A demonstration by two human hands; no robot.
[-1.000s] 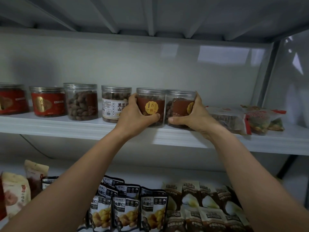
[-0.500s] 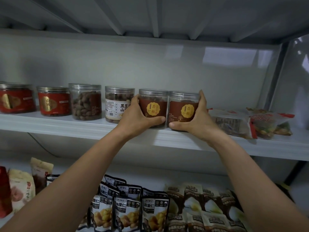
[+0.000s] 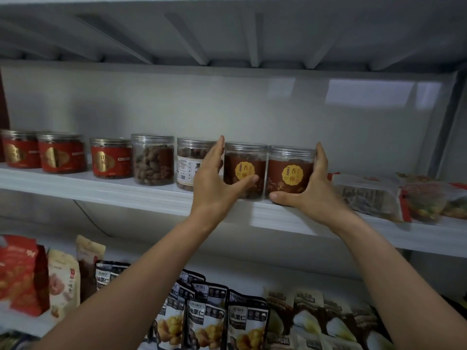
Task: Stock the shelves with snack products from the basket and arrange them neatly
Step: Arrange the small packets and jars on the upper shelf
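Two brown-labelled snack jars stand side by side on the upper white shelf. My left hand lies against the left jar, fingers straight up along its left side and thumb across its lower front. My right hand holds the right jar, fingers wrapped up its right side and thumb at the base. Both yellow label badges face forward, and the jars touch each other.
Left of my hands stand a white-labelled jar, a clear nut jar and three red jars. Clear snack bags lie right of the jars. Pouches and red bags fill the lower shelf.
The right jar has been turned so its yellow badge faces front. My left hand's fingers have straightened from a curled hold on the left jar. The view has shifted a little to the left.
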